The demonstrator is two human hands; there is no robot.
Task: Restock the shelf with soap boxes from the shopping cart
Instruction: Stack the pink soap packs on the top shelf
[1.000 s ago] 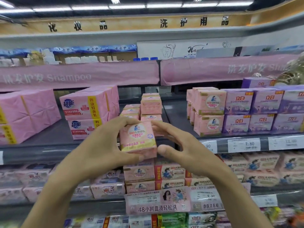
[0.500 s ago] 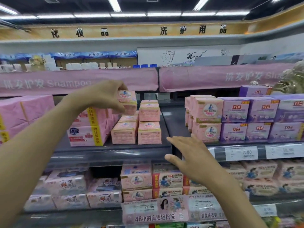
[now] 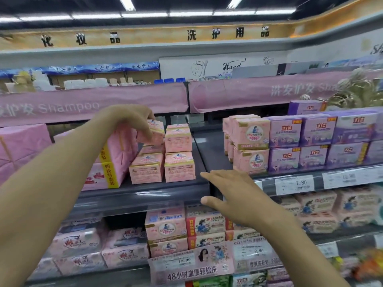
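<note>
Left hand: my left hand (image 3: 128, 119) is clamped on one pink soap box (image 3: 156, 132), fingers curled over it from above, arm stretched up across the view.
Soap box position: held tilted over the left side of the pink stack (image 3: 146, 168) on the upper shelf. I cannot tell whether it touches the box beneath.
Neighbouring boxes: the right column (image 3: 179, 153) stands two high, upright, just beside the held box.
Right hand: my right hand (image 3: 230, 196) grips nothing, with fingers straight and spread in front of the shelf edge (image 3: 132, 200).
Surroundings: large pink packs (image 3: 117, 150) sit left of the stack. Purple boxes (image 3: 315, 141) stand well apart at right. A price label (image 3: 294, 184) reads 7.80.
</note>
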